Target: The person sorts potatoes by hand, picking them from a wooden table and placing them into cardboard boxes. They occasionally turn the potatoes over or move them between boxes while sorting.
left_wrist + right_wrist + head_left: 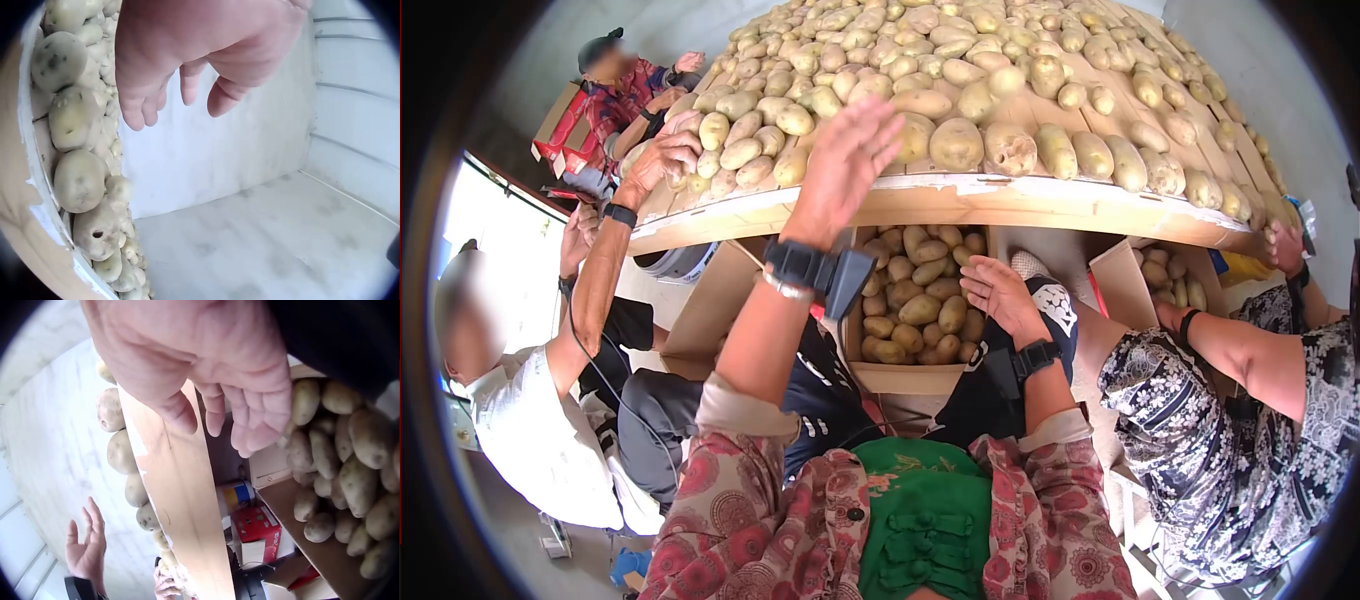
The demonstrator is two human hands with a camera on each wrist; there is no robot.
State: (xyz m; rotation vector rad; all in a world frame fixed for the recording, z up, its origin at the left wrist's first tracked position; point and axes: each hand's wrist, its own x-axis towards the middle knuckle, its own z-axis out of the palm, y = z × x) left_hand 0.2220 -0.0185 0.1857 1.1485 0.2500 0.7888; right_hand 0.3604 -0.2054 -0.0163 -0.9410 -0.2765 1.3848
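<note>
My left hand (850,165) is raised over the front edge of the potato table (940,207), fingers extended and holding nothing. In the left wrist view, its fingers hang loosely beside the front row of potatoes. Nearest to it are a large potato (956,145) and one with a dark hole (1010,150). My right hand (1003,295) hovers with relaxed, bare fingers at the right side of a cardboard box (905,379) full of potatoes (920,309). From the right wrist, that hand (206,369) shows between the wooden table edge (181,506) and the box.
Potatoes spread across the sloped tabletop. At left, a person in a white shirt (550,440) reaches onto it, with another person (625,110) behind. A person in a floral dress (1200,430) sits at right beside another potato box (1122,285). A red carton (257,532) stands under the table.
</note>
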